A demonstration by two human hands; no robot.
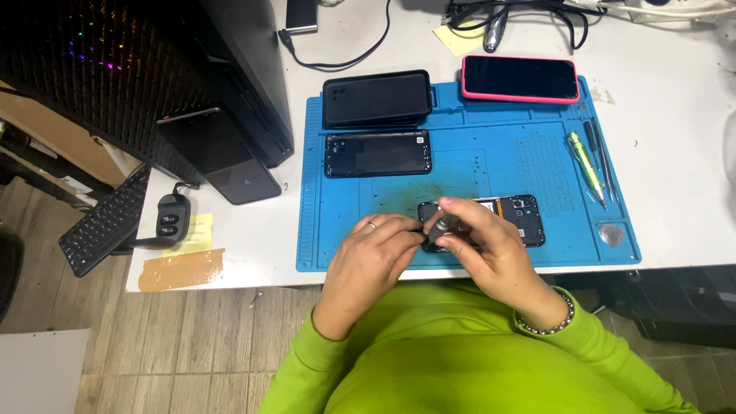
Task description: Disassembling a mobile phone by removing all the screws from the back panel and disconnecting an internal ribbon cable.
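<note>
Your right hand point(491, 245) pinches a small screwdriver point(440, 228) by its grey knurled handle, fingers pressed together around it, the tool tilted with its tip down on the opened phone point(514, 215). Your left hand point(376, 249) rests at the near left end of that phone, fingers curled and closed against its edge; a ring sits on one finger. The opened phone lies back-side up on the blue work mat point(337, 230), at the near middle of the mat, its inner parts exposed and its left half hidden under your hands.

Farther back on the mat lie a black back cover point(377, 153) and, just behind it, a black phone point(376, 98). A phone in a pink case point(520, 78) rests at the far right edge. A green-tipped tool point(584, 157) and tweezers point(602, 157) lie in the right-hand tray of the mat, with a guitar-pick-shaped opener point(611, 234) nearer you
</note>
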